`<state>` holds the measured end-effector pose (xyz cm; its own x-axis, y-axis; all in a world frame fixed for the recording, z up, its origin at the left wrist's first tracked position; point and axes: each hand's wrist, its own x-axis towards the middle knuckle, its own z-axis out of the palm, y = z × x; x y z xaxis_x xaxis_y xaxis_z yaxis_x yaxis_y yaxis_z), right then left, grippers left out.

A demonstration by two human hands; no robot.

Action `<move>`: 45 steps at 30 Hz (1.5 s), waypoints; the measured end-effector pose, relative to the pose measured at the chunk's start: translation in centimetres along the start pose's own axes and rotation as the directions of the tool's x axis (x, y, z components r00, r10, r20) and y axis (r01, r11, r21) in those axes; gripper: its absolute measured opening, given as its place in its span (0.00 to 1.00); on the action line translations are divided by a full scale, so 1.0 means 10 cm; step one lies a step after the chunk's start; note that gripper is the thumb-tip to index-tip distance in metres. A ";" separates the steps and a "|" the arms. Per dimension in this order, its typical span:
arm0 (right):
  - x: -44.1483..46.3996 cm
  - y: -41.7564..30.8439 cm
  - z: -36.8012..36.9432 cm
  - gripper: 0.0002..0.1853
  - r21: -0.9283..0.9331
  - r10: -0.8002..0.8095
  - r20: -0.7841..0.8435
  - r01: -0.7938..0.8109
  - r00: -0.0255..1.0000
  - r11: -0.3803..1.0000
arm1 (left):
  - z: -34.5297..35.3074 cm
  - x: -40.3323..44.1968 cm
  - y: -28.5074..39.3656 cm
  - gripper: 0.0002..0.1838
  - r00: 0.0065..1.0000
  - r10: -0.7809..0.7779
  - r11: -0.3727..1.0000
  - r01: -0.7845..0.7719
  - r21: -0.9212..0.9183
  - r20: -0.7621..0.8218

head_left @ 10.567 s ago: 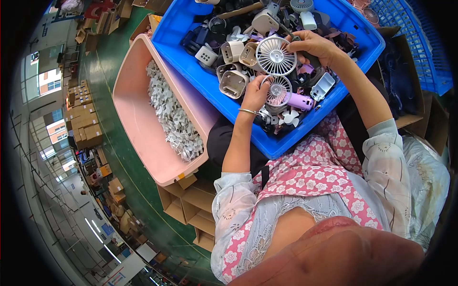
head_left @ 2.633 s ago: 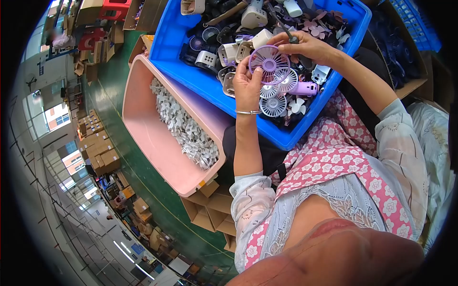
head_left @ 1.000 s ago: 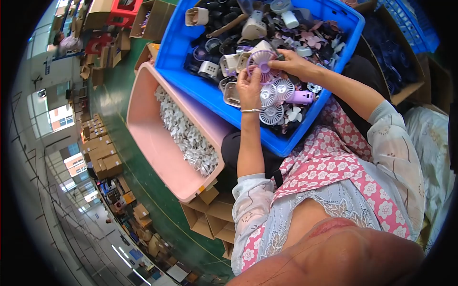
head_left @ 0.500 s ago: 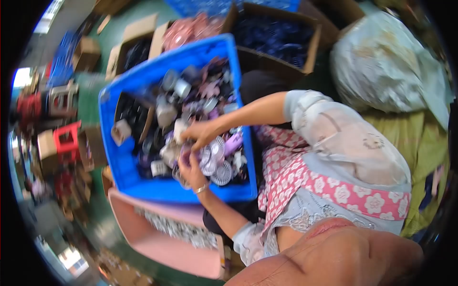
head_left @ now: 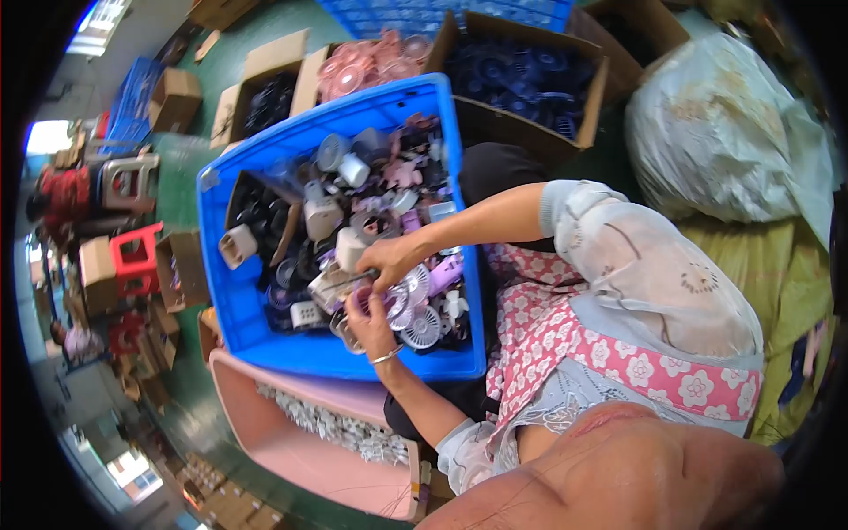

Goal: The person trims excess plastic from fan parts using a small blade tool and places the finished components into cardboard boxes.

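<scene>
My left hand [head_left: 372, 329], with a bracelet at the wrist, is closed around a translucent purple round part [head_left: 360, 298]. My right hand [head_left: 395, 260] meets it from above, fingers pinched at a thin dark rod-like piece [head_left: 348, 282]; its kind is unclear. Both hands are over a blue crate [head_left: 353, 360] filled with mixed plastic parts. Close by lie clear round fan grilles [head_left: 420, 326], a cream block-like housing [head_left: 351, 248], a white cup-like part [head_left: 354, 170] and a purple piece [head_left: 445, 274].
A pink bin [head_left: 309, 471] with small white-grey parts stands beside the crate. Beyond it are a carton of dark blue parts [head_left: 521, 84], pink parts [head_left: 362, 66] and a carton of black parts [head_left: 268, 100]. A large whitish sack [head_left: 720, 132] sits at the right; red stool [head_left: 135, 261] at left.
The view has shifted slightly and become sharper, with the scene moving a little right and down. Both hands stay together over the crate, and the dark rod-like piece now shows.
</scene>
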<state>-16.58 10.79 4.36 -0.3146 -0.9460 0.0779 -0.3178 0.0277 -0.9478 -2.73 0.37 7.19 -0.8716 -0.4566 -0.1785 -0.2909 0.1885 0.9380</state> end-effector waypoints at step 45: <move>0.05 0.04 0.08 0.18 0.053 0.032 0.218 -0.044 0.975 0.998 | 0.15 0.13 -0.51 0.18 0.985 0.074 0.959 -0.027 0.281 -0.158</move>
<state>-16.18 10.13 3.78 -0.1223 -0.9923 -0.0217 -0.2557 0.0527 -0.9653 -2.94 0.14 1.69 -0.8174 -0.5730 -0.0592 -0.3661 0.4374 0.8214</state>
